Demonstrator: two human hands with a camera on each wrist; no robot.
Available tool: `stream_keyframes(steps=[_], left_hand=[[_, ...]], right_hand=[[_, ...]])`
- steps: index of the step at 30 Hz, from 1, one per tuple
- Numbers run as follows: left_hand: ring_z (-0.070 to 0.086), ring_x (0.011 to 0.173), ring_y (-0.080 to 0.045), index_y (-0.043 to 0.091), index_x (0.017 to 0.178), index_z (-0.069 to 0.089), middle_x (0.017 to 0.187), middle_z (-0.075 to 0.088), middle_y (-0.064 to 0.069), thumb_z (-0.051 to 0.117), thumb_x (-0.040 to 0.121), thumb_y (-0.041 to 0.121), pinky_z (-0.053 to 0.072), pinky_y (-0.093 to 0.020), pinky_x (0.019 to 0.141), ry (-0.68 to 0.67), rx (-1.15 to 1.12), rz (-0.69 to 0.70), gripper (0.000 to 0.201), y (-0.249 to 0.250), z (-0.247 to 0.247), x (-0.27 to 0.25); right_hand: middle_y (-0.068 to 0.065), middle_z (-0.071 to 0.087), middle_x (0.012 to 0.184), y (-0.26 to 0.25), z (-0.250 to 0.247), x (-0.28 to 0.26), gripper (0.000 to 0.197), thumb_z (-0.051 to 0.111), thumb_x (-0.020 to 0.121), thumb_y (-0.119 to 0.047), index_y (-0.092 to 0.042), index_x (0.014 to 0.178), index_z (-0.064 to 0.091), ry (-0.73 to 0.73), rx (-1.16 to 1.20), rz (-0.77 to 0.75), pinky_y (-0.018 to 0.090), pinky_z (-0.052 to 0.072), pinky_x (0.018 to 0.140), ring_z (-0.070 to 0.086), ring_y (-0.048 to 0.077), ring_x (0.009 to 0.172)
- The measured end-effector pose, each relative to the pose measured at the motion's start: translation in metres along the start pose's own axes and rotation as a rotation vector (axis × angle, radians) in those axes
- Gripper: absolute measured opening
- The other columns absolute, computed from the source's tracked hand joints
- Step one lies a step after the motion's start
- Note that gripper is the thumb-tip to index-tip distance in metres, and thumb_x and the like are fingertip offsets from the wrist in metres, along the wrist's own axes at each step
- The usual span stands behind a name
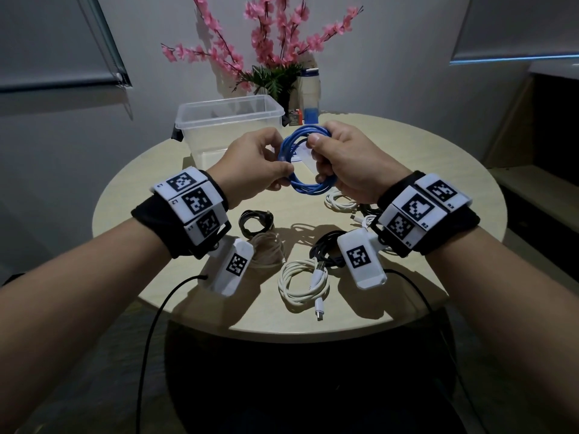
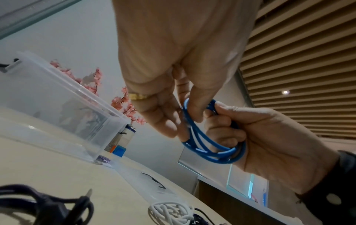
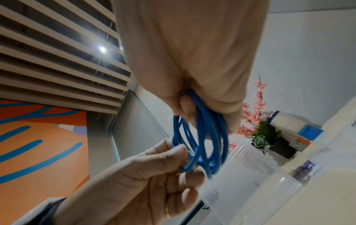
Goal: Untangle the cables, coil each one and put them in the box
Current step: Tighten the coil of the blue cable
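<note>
That blue cable (image 1: 302,161) looked light and springy to me, the kind with a smooth round jacket that wants to pop back open the second you ease off, so my guess was you'd want to hold it right where the loops bunch together, not by one strand. That's pretty much what was going on: the right hand (image 1: 346,164) had its fingers curled through the coil with the thumb clamped on the top of the bundle, and the left hand (image 1: 253,166) was pinching the lower left side of the loops between thumb and fingertips, possibly near the end plug, though I couldn't tell for sure. The cable itself was bright blue, wound into several roughly even rings, held up in the air above the round table (image 1: 131,202), just in front of the clear plastic box (image 1: 228,126), which looked like it had no cables in it yet. Down on the table nearer the person sat a white cable (image 1: 302,281) in a loose coil, a small black cable (image 1: 255,222) coiled up, and a darker one partly hidden under the right wrist rig.
</note>
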State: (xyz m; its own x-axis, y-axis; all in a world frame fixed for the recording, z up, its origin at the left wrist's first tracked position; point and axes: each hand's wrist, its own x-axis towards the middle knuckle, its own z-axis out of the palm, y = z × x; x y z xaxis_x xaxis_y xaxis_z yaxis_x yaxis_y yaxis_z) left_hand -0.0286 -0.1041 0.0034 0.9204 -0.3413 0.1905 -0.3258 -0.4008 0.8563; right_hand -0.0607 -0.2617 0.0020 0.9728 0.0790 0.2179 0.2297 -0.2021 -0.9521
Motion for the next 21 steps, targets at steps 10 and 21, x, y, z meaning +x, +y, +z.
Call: stream_keyframes(steps=[10,21], left_hand=[[0.064,0.056,-0.015,0.011,0.071,0.051,0.065,0.066,-0.007,0.077,0.073,0.003,0.053,-0.024,0.054,-0.017,-0.153,-0.097,0.028,0.007,-0.003,0.0],[0.06,0.055,-0.025,0.011,0.068,0.047,0.071,0.059,-0.017,0.067,0.072,-0.014,0.058,-0.033,0.058,0.063,-0.093,-0.137,0.032,0.006,0.001,-0.001]], right_hand=[[-0.013,0.039,0.045,0.0,0.003,0.002,0.026,0.042,0.102,-0.03,-0.013,0.083,0.048,0.073,0.163,-0.023,0.022,0.031,0.043,0.03,0.006,0.042],[-0.001,0.036,0.06,0.001,0.015,0.005,0.017,0.048,0.097,-0.019,-0.016,0.081,0.054,0.136,0.006,-0.026,0.023,0.032,0.044,0.032,0.007,0.044]])
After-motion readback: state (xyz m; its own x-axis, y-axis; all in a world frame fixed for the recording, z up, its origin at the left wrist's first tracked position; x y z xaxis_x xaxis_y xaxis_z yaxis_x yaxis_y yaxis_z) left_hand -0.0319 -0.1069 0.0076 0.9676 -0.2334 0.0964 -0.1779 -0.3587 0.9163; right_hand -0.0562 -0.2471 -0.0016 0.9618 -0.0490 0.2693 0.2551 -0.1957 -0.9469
